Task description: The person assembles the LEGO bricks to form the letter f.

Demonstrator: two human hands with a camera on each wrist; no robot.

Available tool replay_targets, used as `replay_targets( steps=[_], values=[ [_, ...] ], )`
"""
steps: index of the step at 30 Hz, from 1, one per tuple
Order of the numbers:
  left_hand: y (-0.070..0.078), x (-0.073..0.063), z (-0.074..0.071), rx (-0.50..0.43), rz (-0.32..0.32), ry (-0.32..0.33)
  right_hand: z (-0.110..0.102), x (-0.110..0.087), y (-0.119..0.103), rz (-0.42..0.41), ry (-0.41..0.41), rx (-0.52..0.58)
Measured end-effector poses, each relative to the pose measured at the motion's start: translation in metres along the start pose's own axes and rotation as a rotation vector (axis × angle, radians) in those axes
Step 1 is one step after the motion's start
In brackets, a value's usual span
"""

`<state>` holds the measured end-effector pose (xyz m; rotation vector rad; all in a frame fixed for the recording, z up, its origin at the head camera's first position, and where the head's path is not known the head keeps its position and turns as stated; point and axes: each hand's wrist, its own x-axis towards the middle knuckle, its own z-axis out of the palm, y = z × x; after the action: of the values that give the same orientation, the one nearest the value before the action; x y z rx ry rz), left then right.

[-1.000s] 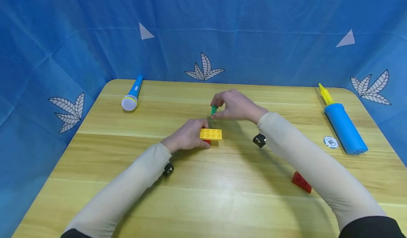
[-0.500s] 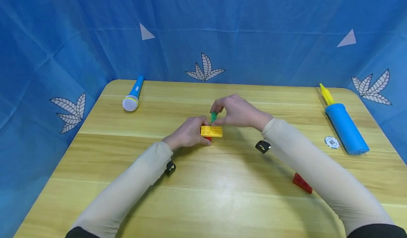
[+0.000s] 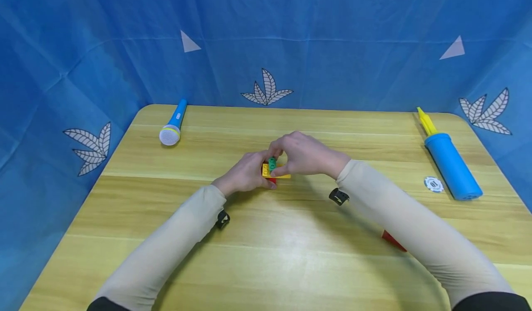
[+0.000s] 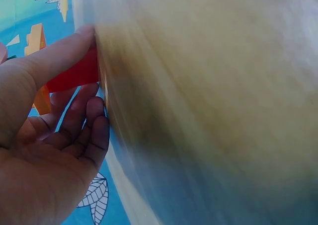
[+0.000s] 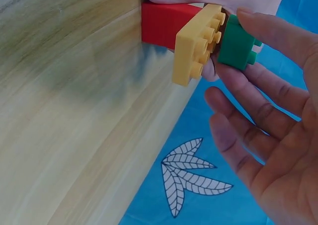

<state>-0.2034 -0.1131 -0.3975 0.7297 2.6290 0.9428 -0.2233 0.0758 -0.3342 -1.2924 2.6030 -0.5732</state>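
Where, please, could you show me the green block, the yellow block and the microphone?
Green block (image 5: pixel 235 42): right wrist view, on its smooth side.
Yellow block (image 5: pixel 198 44): right wrist view, on its studded face.
Microphone (image 3: pixel 176 118): head view, on its blue handle.

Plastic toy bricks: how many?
4: red plastic brick in the left hand, yellow studded brick atop it, green studded brick in the right hand, second red brick partly behind the beige right sleeve. Others may be hidden.

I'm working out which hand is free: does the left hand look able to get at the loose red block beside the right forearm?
Probably not now: the left hand grips the red brick under the yellow brick, and the right sleeve partly covers the loose red block in the head view.
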Motion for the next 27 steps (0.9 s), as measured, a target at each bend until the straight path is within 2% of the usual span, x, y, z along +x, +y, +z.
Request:
replay_targets(
  steps=[6, 19, 27],
  values=[
    [-0.0002, 0.0006, 0.0012, -0.004, 0.004, -0.005, 0.0019, 0.0011, -0.0002, 0.006, -0.006, -0.012],
    [0.0013, -0.0002, -0.0002, -0.022, -0.036, -0.013, 0.0027, 0.0025, 0.0016, 0.016, -0.009, -0.043],
    [0.0016, -0.0010, -0.0003, -0.021, -0.030, -0.014, 0.0018, 0.0025, -0.0010, 0.024, -0.015, -0.052]
  ],
)
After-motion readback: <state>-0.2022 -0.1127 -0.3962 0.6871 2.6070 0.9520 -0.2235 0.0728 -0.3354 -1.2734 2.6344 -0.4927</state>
